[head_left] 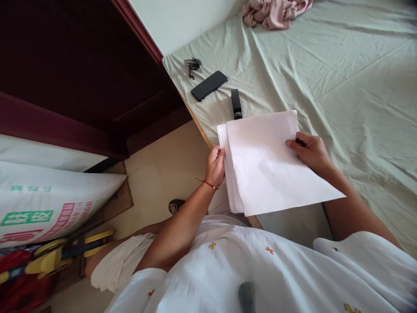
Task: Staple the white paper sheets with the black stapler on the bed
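A stack of white paper sheets (270,167) lies partly on the edge of a bed covered with a pale green sheet (342,74). My left hand (215,165) grips the left edge of the stack, a red string around its wrist. My right hand (309,150) rests on the top sheet near its right edge, fingers pressed on the paper; a small dark object seems to sit under the fingertips. A black stapler (236,104) lies just beyond the stack's far edge.
A black phone (209,85) and a bunch of keys (193,65) lie near the bed's corner. Pink cloth (275,11) is bunched at the far side. Left are a dark wooden cabinet (81,69), a printed sack (48,204) and yellow toys (61,256) on the tiled floor.
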Action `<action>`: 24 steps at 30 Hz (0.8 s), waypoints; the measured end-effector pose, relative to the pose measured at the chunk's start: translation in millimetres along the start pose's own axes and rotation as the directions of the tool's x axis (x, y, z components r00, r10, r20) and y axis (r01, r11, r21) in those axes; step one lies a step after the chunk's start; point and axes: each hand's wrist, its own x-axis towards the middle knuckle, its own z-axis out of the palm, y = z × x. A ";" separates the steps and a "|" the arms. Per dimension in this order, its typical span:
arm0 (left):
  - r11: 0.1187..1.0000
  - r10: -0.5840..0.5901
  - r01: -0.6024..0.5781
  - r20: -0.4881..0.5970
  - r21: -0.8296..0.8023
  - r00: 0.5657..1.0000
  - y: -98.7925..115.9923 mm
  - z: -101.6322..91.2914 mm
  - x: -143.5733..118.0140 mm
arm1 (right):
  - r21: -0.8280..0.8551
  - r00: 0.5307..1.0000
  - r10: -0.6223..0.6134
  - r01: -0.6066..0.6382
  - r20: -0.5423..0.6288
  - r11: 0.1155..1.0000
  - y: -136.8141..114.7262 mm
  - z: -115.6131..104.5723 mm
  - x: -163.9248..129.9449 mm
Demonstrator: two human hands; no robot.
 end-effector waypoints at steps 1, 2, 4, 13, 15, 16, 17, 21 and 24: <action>1.000 0.011 -0.011 -0.006 0.001 1.000 0.7 0.5 -0.1 | -0.013 1.000 -0.003 0.003 -0.002 1.000 -1.9 -0.3 -0.3; 1.000 0.022 -0.022 -0.012 0.001 1.000 1.4 1.0 -0.3 | -0.023 1.000 -0.006 0.006 -0.005 1.000 -3.2 -0.5 -0.5; 1.000 0.027 -0.027 -0.012 -0.011 1.000 2.9 2.0 -0.9 | -0.026 1.000 -0.008 0.008 -0.013 1.000 -3.9 -0.2 -0.4; 0.985 -0.103 0.105 0.021 -0.139 0.994 5.3 4.5 1.0 | 0.029 0.992 -0.043 0.047 -0.116 0.998 -0.2 6.3 1.1; 0.985 -0.117 0.118 0.018 -0.128 0.993 4.9 3.8 1.8 | 0.008 0.988 -0.043 0.044 -0.150 0.999 -1.9 6.6 1.2; 0.986 -0.120 0.120 0.015 -0.118 0.993 4.6 3.4 2.1 | 0.004 0.987 -0.045 0.046 -0.157 0.999 -2.3 6.5 1.4; 0.987 -0.119 0.120 0.012 -0.106 0.993 4.4 3.0 2.2 | 0.001 0.986 -0.047 0.048 -0.161 0.999 -2.3 6.4 1.7; 0.994 -0.085 0.085 0.012 -0.062 0.996 3.7 1.9 1.8 | -0.023 0.987 -0.062 0.059 -0.151 0.998 0.4 5.9 2.8; 1.000 -0.027 0.027 0.027 -0.015 0.999 2.3 1.8 1.2 | -0.044 0.989 -0.076 0.071 -0.125 0.997 2.6 5.5 2.9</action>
